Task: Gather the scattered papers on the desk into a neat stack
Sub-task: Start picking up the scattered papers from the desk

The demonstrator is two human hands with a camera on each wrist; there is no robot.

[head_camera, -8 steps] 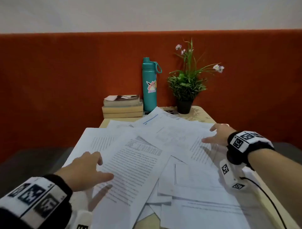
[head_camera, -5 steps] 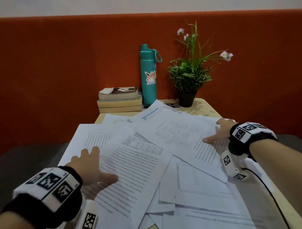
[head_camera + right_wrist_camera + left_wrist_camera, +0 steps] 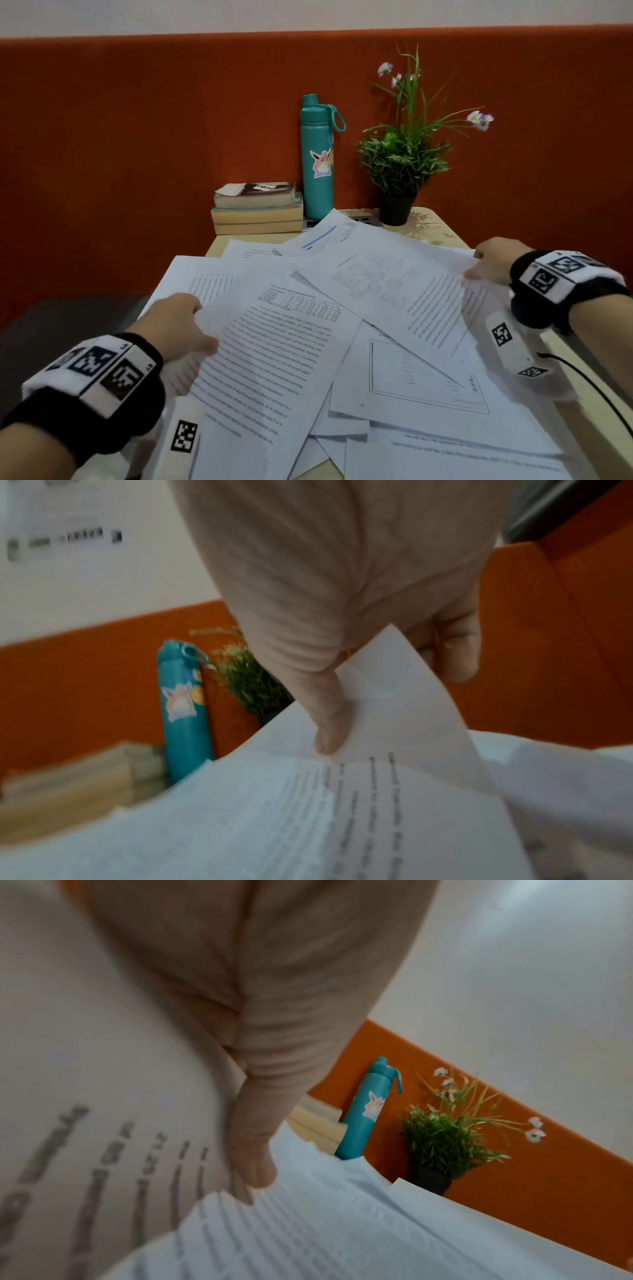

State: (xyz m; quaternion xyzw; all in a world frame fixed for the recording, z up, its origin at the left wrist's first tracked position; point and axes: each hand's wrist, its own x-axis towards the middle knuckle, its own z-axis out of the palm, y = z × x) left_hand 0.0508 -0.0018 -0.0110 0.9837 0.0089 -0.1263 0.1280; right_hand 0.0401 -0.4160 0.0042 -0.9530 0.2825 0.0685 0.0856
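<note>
Several white printed papers [image 3: 308, 342] lie overlapping and askew across the desk [image 3: 442, 229]. My left hand [image 3: 200, 325] is at the pile's left side and pinches the left edge of a text-covered sheet [image 3: 267, 359], thumb on top. In the left wrist view the thumb [image 3: 253, 1172] presses on that sheet [image 3: 308, 1231]. My right hand [image 3: 474, 265] is at the far right and pinches the right edge of a sheet [image 3: 394, 274] with a diagram. The right wrist view shows the thumb [image 3: 329, 731] above the lifted sheet [image 3: 377, 804] and the fingers [image 3: 455, 653] behind it.
At the back of the desk stand a teal bottle [image 3: 317, 157], a potted plant [image 3: 400, 161] and three stacked books [image 3: 257, 209]. An orange padded wall [image 3: 137, 154] runs behind. Some papers overhang the desk's left and near edges.
Both hands lay flat on the papers before. Now each grips a sheet's outer edge: the left has moved forward, the right further out to the right.
</note>
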